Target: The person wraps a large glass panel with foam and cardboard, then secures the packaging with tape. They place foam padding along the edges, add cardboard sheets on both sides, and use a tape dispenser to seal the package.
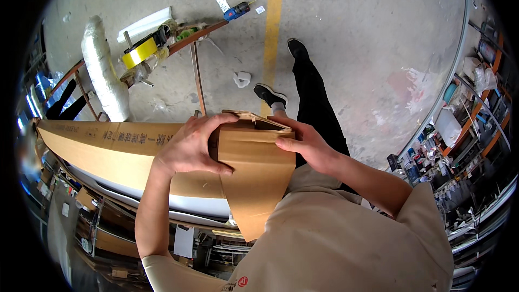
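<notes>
- A grey concrete floor point(351, 32) fills the scene, with a yellow painted line point(273, 16) running up it; the person's two dark shoes sit on either side of that line, beyond the hands.
- Centre of the action: a long brown cardboard box point(108, 148), lying across the view and stretching far out past the left hand; its near end is open, flaps up.
- The left hand point(189, 146) is clamped round that open end; fingers curl over the top edge, thumb pressing the front face of the cardboard; a firm, closed hold on the box.
- The right hand point(305, 143) grips the opposite side of the same end; thumb lies on the front panel, fingers wrap behind the flap; closed on the box as well.
- Between the two hands a loose cardboard flap point(257, 194) hangs down towards the person's beige shirt, tapering to a point below the grip.
- Beyond the left hand, a metal-framed stand point(197, 78) carries a roll of yellow tape point(139, 52); just outside that, a white wrapped roll point(105, 75) leans against the frame.
- Further off above the grip, a blue tool point(237, 11) lies on the floor; well to the right of the right hand, cluttered shelves point(470, 113) line the rim.
</notes>
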